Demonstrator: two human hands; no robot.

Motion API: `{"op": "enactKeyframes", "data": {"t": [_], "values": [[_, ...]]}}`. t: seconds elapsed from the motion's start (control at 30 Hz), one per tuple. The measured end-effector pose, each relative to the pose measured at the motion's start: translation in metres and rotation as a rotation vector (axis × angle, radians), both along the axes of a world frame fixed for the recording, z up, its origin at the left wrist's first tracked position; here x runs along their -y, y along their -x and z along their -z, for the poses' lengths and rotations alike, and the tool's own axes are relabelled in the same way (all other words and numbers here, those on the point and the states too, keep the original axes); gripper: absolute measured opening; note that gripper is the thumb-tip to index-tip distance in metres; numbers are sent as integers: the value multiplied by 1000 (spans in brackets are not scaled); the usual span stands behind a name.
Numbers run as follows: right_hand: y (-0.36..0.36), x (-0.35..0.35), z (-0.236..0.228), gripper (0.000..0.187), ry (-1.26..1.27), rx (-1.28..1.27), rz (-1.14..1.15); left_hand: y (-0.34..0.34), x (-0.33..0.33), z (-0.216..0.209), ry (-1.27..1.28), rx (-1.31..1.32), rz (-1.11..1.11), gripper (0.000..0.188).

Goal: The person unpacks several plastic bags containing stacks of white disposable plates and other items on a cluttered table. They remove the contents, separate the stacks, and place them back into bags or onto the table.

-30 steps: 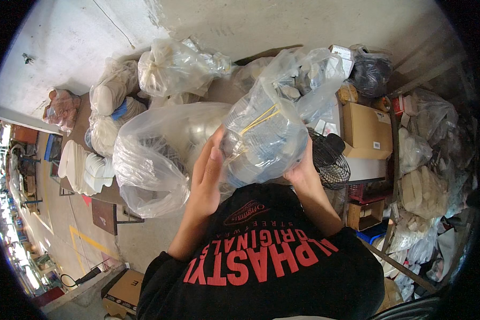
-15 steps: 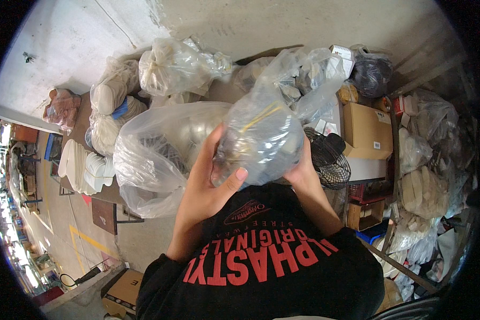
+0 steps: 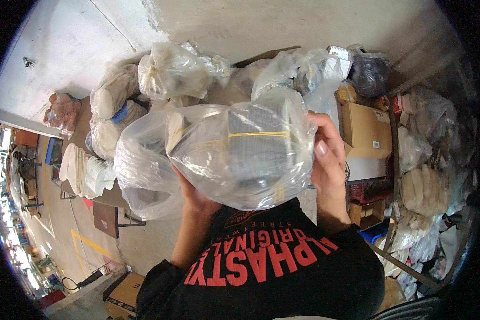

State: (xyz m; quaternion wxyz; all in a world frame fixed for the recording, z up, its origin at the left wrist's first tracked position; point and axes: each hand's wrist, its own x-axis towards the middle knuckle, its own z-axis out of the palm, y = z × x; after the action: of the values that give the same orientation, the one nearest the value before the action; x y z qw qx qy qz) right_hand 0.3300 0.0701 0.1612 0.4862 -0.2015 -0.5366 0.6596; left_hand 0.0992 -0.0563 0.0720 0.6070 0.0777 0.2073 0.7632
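Observation:
A clear plastic bag (image 3: 208, 165) is held up in front of my chest between both hands. Through its film shows a dark grey stack of flat pieces (image 3: 258, 125) with a yellow rubber band round it, and paler bundles further left. My left hand (image 3: 196, 198) supports the bag from its lower left, its fingers mostly hidden behind the plastic. My right hand (image 3: 329, 157) grips the right side, thumb and fingers bent against the film. Just left of the held bag lies another large clear bag (image 3: 138, 152) on the table.
Behind are more filled clear bags (image 3: 173, 74) and a black bag (image 3: 370, 72). A cardboard box (image 3: 365, 128) stands at the right. White stacked sole-shaped pieces (image 3: 85, 169) sit on the table's left end. Shelves with bagged pieces (image 3: 424, 192) line the far right.
The bag has turned in my hands, bringing the banded grey stack to face me. My left hand has dropped lower under it; my right hand has moved up and outward.

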Motion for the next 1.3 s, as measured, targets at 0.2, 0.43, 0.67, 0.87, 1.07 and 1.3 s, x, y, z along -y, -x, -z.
{"op": "enactKeyframes", "data": {"t": [0.2,0.43,0.67,0.87,1.07,1.3], "values": [[6,4,-12,55,-160,-1,-84,-11,-7,14,145,221,130,76],[-1,-10,-17,55,-577,315,72,-18,-7,22,-64,495,477,72],[4,-20,-6,44,-532,244,107,-21,-10,6,94,484,641,80],[9,-23,12,41,-292,88,46,-23,-19,-12,164,378,668,84],[9,-26,29,46,-227,130,19,-20,-20,-6,153,429,665,86],[27,-23,31,55,-296,76,-65,-12,-9,-4,-46,516,514,93]]}}
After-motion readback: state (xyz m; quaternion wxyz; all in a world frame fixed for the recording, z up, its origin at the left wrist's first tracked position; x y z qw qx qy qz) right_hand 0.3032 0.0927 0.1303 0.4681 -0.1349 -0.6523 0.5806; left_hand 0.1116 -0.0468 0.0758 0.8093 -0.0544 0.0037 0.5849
